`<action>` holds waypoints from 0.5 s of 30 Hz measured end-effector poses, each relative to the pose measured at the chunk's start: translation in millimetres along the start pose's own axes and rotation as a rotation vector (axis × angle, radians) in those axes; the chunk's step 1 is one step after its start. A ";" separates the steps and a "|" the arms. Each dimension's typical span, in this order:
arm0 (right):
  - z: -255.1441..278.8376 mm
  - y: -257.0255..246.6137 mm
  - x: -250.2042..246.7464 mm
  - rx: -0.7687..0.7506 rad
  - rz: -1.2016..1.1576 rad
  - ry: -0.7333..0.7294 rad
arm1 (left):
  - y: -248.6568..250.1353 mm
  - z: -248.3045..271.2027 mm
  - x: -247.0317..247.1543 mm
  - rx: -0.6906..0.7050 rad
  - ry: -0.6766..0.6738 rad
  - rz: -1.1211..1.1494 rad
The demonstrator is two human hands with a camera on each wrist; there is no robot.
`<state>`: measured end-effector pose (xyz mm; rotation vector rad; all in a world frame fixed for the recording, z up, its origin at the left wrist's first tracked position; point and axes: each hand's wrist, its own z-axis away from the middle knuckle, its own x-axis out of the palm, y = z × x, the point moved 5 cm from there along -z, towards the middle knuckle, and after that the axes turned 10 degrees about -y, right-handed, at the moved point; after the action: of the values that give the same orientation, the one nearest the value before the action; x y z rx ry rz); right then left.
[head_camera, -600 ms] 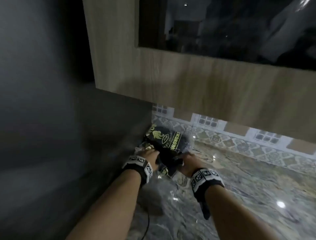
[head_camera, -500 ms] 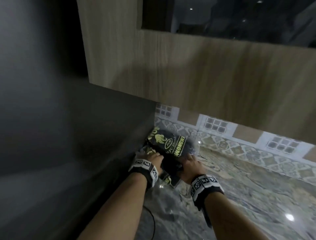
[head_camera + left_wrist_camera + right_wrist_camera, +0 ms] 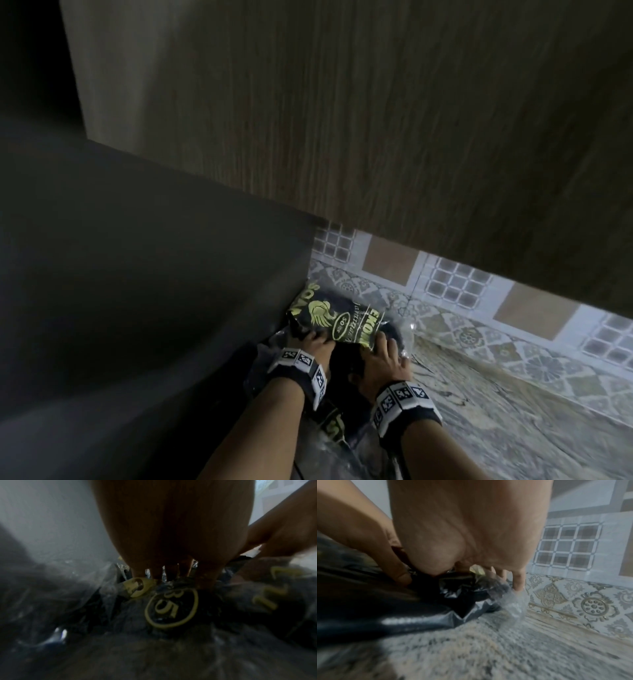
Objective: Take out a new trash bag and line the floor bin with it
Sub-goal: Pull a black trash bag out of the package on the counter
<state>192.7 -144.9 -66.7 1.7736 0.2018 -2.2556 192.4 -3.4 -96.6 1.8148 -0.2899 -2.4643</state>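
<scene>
Both hands are on the pack of trash bags (image 3: 337, 320) in the counter (image 3: 513, 404) corner. The left hand (image 3: 317, 346) and right hand (image 3: 385, 356) curl their fingers around it.

Dim, unevenly lit pictures with heavy blur.

The head view is darkened across the cabinet (image 3: 376, 120) and the grey side panel (image 3: 137, 291), while more light is caught by the tiled wall (image 3: 479, 301) and the stone counter (image 3: 513, 411). Straight edges are bowed by the wide lens. In both wrist views everything is smeared; a bright streak of glare is seen on the black plastic (image 3: 412, 620), and the yellow print (image 3: 171, 607) is left soft.
</scene>
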 end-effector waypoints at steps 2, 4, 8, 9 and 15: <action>1.8 -1.5 -1.6 -0.008 -0.001 0.053 | 3.8 5.0 1.7 0.016 0.037 0.016; 8.2 -3.6 -11.2 -0.051 0.024 0.123 | 6.9 12.6 -1.2 -0.001 0.083 0.007; 37.2 1.1 -45.4 -0.171 -0.085 0.122 | 20.9 40.3 -23.2 -0.032 0.175 0.024; 47.5 4.3 -55.1 -0.190 -0.188 0.071 | 27.0 50.4 -33.7 -0.008 0.226 0.029; 134.4 35.6 -121.4 -0.184 -0.891 0.085 | 56.9 128.0 -86.9 0.017 0.376 0.332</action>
<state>104.2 -200.5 85.6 1.8960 1.4079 -2.5448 93.5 -30.6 32.4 1.9969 -0.5345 -1.8679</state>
